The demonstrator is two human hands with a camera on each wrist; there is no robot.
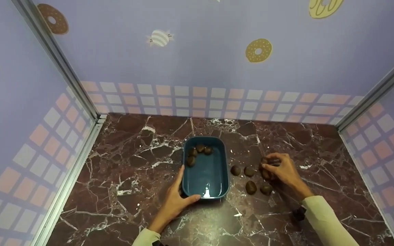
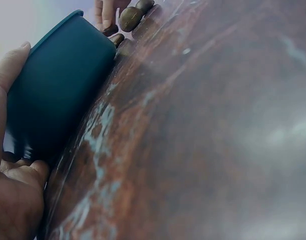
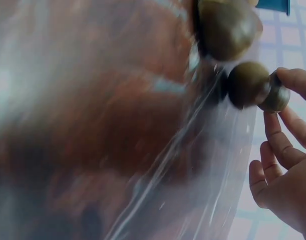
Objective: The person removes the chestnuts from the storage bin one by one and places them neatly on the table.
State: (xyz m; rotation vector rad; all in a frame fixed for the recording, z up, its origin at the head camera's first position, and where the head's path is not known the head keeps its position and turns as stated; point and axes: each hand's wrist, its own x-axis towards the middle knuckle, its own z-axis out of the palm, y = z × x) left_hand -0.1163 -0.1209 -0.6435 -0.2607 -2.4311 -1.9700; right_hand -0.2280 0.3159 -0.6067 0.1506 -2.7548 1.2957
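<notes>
A blue rectangular container [image 1: 205, 181] stands on the marbled table, with several brown chestnuts [image 1: 200, 148] along its far and left inner walls. My left hand [image 1: 174, 201] holds its near left corner, the thumb at the front rim and the fingers along the left side. To the right of the container, my right hand [image 1: 282, 171] pinches a chestnut [image 3: 276, 95] between thumb and fingertips. Other loose chestnuts [image 1: 250, 187] lie on the table between that hand and the container. In the head view the fingers partly hide the ones beneath them.
The dark red marbled tabletop [image 1: 125, 164] reflects light near its front. Purple patterned panels [image 1: 210, 61] enclose it at the back and both sides. Metal rails [image 1: 70, 177] run along the left edge and up the corners.
</notes>
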